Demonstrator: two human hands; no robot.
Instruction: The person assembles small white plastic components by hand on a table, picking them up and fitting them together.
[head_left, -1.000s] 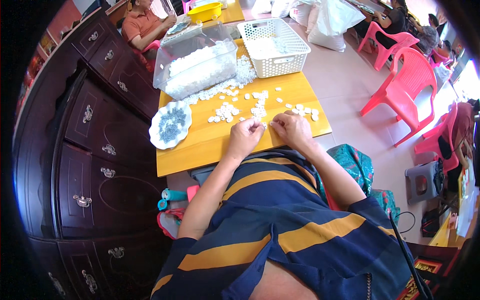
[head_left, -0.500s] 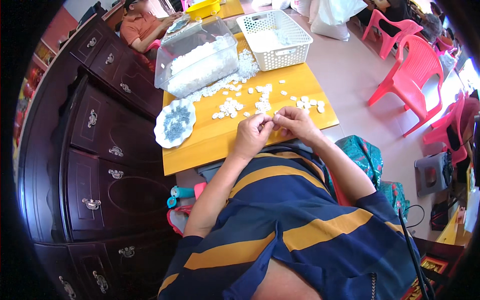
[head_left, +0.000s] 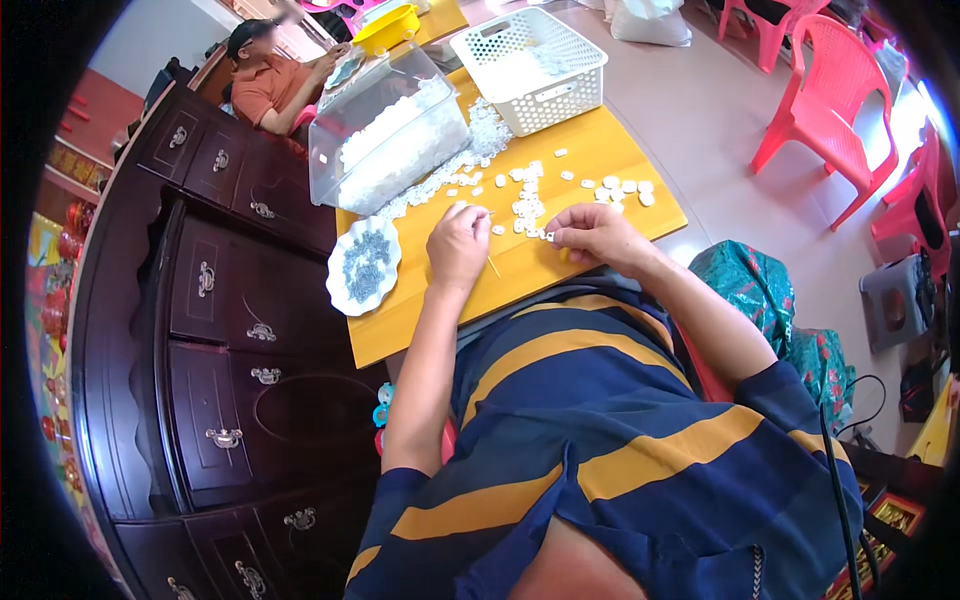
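Observation:
Between thumb and fingertips of my right hand (head_left: pixel 600 236) is a small white plastic piece (head_left: pixel 549 237), held just above the table beside a loose cluster of similar white pieces (head_left: pixel 527 207). My left hand (head_left: pixel 459 246) is closed, knuckles up, over the table left of that cluster. What its fingers hold, if anything, is hidden. A thin yellow stick (head_left: pixel 494 266) shows below its thumb side; whether the hand grips it I cannot tell. To its left stands a scalloped white plate (head_left: pixel 345 296) with small grey-blue pieces (head_left: pixel 366 262) in it.
On the yellow table (head_left: pixel 420 335), a clear bin (head_left: pixel 325 165) of white pieces and a white perforated basket (head_left: pixel 558 113) stand at the back. Loose translucent pieces (head_left: pixel 487 135) lie between them. Dark drawers (head_left: pixel 215 400) line the left; a pink chair (head_left: pixel 835 110) stands right. Another person (head_left: pixel 270 85) sits far left.
My hands, which were together at the near edge of the cluster, have parted. The left moved left; the right stays near the cluster with a white piece. The whole view has shifted slightly.

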